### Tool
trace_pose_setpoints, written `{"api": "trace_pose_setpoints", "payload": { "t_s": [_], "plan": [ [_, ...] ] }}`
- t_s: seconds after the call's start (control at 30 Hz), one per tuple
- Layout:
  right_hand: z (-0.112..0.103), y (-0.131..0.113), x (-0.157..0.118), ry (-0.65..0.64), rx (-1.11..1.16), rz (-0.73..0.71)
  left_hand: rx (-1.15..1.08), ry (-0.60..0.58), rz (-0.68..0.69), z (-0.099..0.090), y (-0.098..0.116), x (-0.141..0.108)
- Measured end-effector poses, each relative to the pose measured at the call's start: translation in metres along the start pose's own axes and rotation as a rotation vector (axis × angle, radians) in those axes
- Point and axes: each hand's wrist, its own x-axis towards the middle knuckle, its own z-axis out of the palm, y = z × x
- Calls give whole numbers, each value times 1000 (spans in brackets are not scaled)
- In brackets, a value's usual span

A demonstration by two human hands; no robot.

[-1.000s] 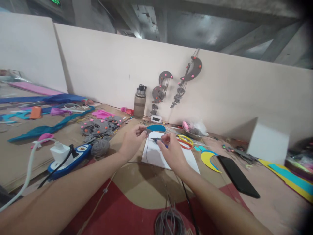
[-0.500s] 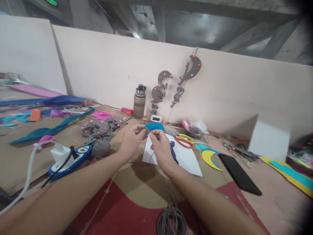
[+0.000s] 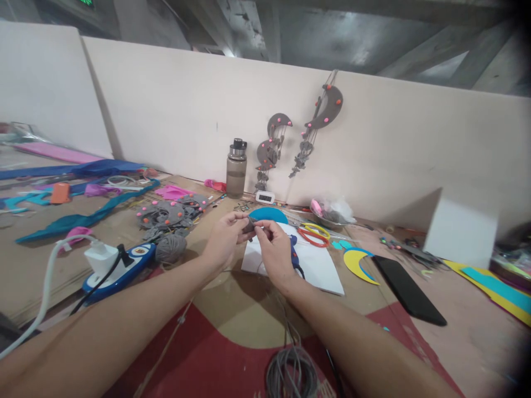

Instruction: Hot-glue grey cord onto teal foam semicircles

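Note:
Above the near edge of a white sheet, my two hands meet at a small dark grey piece, perhaps felt. My left hand pinches it from the left. My right hand has thumb and forefinger closed at its right edge. Grey cord runs from below my right hand down to a loose coil near me. Just right of that hand lies a blue tool, partly covered, perhaps a glue gun. A teal disc lies behind the hands.
Scissors, a yellow crescent and a black phone lie to the right. A bottle stands by the wall. On the left are a grey yarn ball, dotted grey felt pieces and a power strip.
The grey piece between my fingers now shows more plainly; earlier a thin strand of cord showed there. My hands stay close together, and the view has shifted slightly.

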Motion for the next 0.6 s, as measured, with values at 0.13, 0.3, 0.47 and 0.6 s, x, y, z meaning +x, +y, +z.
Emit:
{"api": "trace_pose_setpoints", "payload": {
  "t_s": [0.13, 0.3, 0.47, 0.6],
  "plan": [
    [1, 2, -2, 1, 19, -1, -35, 48, -44, -1, -3, 1],
    [3, 3, -6, -20, 6, 1, -87, 50, -105, -4, -9, 2],
    [3, 1, -7, -49, -7, 2, -67, 53, -108, -5, -12, 1],
    [2, 2, -7, -42, 17, 15, -55, 35, -79, -2, -10, 0]
  ]
}}
